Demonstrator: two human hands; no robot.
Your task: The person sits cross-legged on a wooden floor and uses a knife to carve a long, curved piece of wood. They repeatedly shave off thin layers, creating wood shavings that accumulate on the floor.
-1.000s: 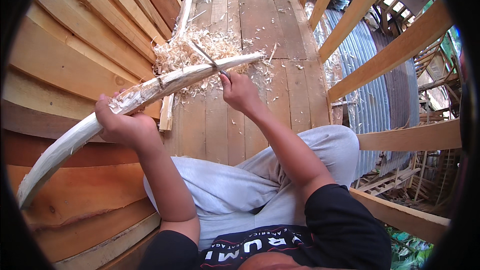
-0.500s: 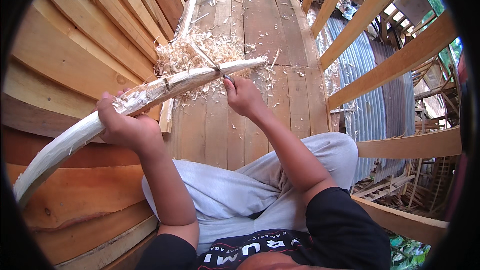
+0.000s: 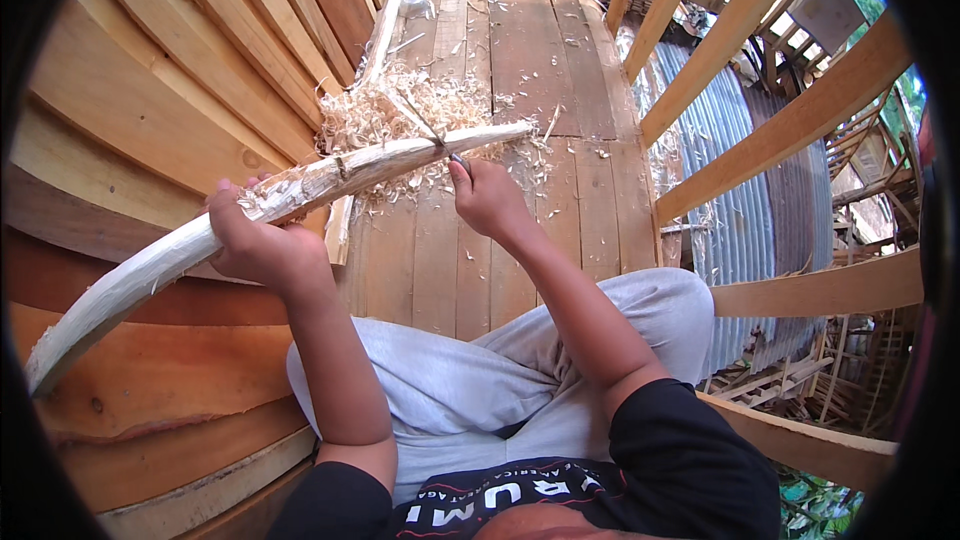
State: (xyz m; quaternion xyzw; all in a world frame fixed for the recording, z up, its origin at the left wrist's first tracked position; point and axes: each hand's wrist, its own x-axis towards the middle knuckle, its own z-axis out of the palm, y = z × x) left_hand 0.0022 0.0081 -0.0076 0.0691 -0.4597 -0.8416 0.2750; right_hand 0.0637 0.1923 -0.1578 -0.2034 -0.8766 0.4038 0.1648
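A long, curved pale wooden pole (image 3: 150,265), stripped of bark, runs from lower left up to the middle of the plank floor. My left hand (image 3: 255,240) is closed around the pole near its middle. My right hand (image 3: 488,198) grips a knife (image 3: 440,140), whose thin blade lies against the pole close to its far end. A heap of light wood shavings (image 3: 390,115) lies on the floor under and behind the pole's far end. My legs in grey trousers (image 3: 480,380) are stretched out below.
A stack of wooden boards (image 3: 150,90) leans at the left. A second slim peeled stick (image 3: 385,25) lies along the boards' edge. A wooden railing (image 3: 760,150) closes the right side, with corrugated metal roofing (image 3: 740,180) beyond it. The plank floor (image 3: 520,30) runs ahead.
My right hand with the knife has shifted slightly along the pole near its far end. The view has tilted a little; my left hand keeps its hold.
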